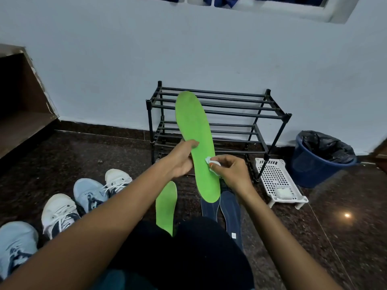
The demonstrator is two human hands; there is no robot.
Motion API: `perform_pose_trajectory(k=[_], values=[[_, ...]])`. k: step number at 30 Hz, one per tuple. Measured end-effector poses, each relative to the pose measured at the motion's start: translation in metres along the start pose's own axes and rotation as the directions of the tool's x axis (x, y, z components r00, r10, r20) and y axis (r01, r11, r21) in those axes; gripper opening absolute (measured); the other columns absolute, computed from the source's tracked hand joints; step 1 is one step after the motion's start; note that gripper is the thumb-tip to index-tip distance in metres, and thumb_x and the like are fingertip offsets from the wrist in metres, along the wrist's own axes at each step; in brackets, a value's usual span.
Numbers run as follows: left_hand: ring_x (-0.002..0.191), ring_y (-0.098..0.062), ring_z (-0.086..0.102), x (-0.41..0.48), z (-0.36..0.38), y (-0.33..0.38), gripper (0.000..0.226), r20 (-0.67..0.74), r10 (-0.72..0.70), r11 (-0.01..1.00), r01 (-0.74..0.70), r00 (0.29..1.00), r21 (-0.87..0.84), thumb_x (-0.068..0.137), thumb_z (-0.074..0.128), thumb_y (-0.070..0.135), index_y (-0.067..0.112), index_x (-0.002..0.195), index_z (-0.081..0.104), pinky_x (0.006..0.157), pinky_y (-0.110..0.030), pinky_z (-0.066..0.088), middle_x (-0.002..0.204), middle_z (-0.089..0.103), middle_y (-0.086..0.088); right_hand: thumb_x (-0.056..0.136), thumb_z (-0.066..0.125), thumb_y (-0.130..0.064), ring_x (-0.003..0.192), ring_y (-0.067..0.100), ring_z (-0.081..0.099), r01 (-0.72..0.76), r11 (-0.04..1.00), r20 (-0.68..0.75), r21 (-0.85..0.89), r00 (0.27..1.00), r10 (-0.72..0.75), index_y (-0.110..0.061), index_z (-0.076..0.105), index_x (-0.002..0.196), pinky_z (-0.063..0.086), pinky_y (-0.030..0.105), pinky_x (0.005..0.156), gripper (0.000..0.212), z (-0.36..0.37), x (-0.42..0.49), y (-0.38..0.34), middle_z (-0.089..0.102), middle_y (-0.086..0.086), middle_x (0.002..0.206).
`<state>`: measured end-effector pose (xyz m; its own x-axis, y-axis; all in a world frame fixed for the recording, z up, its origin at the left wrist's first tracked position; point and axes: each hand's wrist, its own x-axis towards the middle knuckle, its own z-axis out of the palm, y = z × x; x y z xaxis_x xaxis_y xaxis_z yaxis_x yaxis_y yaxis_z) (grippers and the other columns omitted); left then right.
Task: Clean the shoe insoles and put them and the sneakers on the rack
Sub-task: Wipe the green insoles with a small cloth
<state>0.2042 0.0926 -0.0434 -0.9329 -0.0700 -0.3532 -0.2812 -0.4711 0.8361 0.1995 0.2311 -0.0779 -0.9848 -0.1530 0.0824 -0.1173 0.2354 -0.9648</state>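
Dark floor (pixel 83 147): sneakers (pixel 58 214); insoles (pixel 166 208); rack (pixel 217 114); basket (pixel 278 178); bin (pixel 320 160).

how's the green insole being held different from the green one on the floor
The held insole is raised, gripped by the left hand; the floor insole lies flat on the dark floor, untouched. The right hand pinches a white wipe against the held insole; no wipe touches the floor insole. The floor insole's near end is hidden behind the leg; the held one shows almost whole. Both are bright green.

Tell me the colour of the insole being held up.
The held insole is bright green, clearest in the head view.
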Motion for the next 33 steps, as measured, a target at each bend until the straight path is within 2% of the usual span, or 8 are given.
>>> perform_pose_trajectory(k=[4,8,13,17,19,27,30,33], values=[[0.092,-0.020,0.061,0.024,-0.024,-0.019,0.023,0.091,-0.257,0.838,0.175,0.962,0.517,0.090,0.051,-0.001,0.008,0.111,0.056,0.084,-0.032,0.052,0.112,0.063,-0.012,0.076,0.070,-0.003,0.059,-0.003,0.056,-0.077,0.991,-0.006,-0.108,0.997,0.077,-0.005,0.070,0.086,0.045,0.007,0.055,0.010,0.006,0.009,0.036,0.066,0.004,0.082],[0.087,-0.012,0.063,0.059,-0.061,-0.082,0.031,0.051,-0.358,0.723,0.243,0.932,0.647,0.086,0.058,-0.004,0.010,0.113,0.053,0.070,-0.022,0.056,0.101,0.065,-0.001,0.076,0.072,-0.007,0.054,-0.004,0.053,-0.108,0.965,0.030,-0.241,0.992,0.119,-0.004,0.071,0.088,0.041,0.005,0.052,0.012,0.023,-0.001,0.105,0.065,0.003,0.076],[0.076,-0.004,0.067,0.107,-0.112,-0.182,0.041,0.041,-0.306,0.749,0.214,0.951,0.627,0.078,0.066,-0.011,-0.001,0.117,0.056,0.064,-0.018,0.053,0.110,0.065,-0.012,0.078,0.072,-0.014,0.065,-0.001,0.055,-0.168,0.907,0.043,-0.387,0.979,0.200,-0.007,0.072,0.087,0.035,0.001,0.057,0.012,0.051,-0.003,0.201,0.069,0.010,0.087],[0.099,-0.024,0.064,0.134,-0.141,-0.240,0.062,-0.095,-0.260,0.691,0.254,0.961,0.676,0.063,0.084,0.002,-0.002,0.119,0.057,0.083,-0.030,0.051,0.116,0.065,-0.016,0.081,0.069,-0.015,0.071,-0.004,0.052,-0.220,0.881,0.061,-0.419,0.961,0.269,-0.004,0.071,0.090,0.032,-0.001,0.061,0.014,0.067,-0.002,0.252,0.064,0.012,0.092],[0.101,-0.026,0.062,0.141,-0.151,-0.258,0.057,-0.147,-0.241,0.672,0.274,0.959,0.688,0.065,0.082,-0.002,-0.001,0.116,0.057,0.081,-0.028,0.048,0.114,0.065,-0.014,0.083,0.066,-0.016,0.079,0.007,0.054,-0.237,0.869,0.097,-0.434,0.947,0.307,-0.005,0.071,0.092,0.034,0.003,0.067,0.015,0.075,-0.001,0.272,0.064,0.012,0.096],[0.094,-0.027,0.063,0.160,-0.161,-0.285,0.051,-0.251,-0.167,0.686,0.295,0.953,0.665,0.050,0.081,0.015,0.013,0.094,0.056,0.075,-0.028,0.047,0.099,0.064,-0.013,0.089,0.059,-0.016,0.080,0.007,0.048,-0.238,0.857,0.150,-0.458,0.929,0.338,-0.010,0.068,0.098,0.034,0.011,0.072,0.015,0.094,0.014,0.309,0.057,0.008,0.103],[0.092,-0.024,0.060,0.165,-0.162,-0.289,0.043,-0.270,-0.161,0.665,0.306,0.949,0.681,0.066,0.081,-0.002,0.010,0.097,0.054,0.076,-0.027,0.045,0.103,0.064,-0.016,0.089,0.058,-0.016,0.082,0.007,0.048,-0.255,0.847,0.140,-0.467,0.924,0.355,-0.010,0.067,0.099,0.035,0.011,0.073,0.015,0.097,0.016,0.316,0.056,0.007,0.105],[0.095,-0.023,0.060,0.166,-0.160,-0.289,0.043,-0.249,-0.160,0.650,0.292,0.955,0.702,0.069,0.080,0.001,0.010,0.100,0.052,0.073,-0.023,0.042,0.104,0.064,-0.015,0.089,0.058,-0.019,0.087,0.010,0.053,-0.271,0.828,0.138,-0.491,0.914,0.381,-0.013,0.066,0.100,0.041,0.018,0.079,0.015,0.098,0.015,0.323,0.056,0.005,0.108]])
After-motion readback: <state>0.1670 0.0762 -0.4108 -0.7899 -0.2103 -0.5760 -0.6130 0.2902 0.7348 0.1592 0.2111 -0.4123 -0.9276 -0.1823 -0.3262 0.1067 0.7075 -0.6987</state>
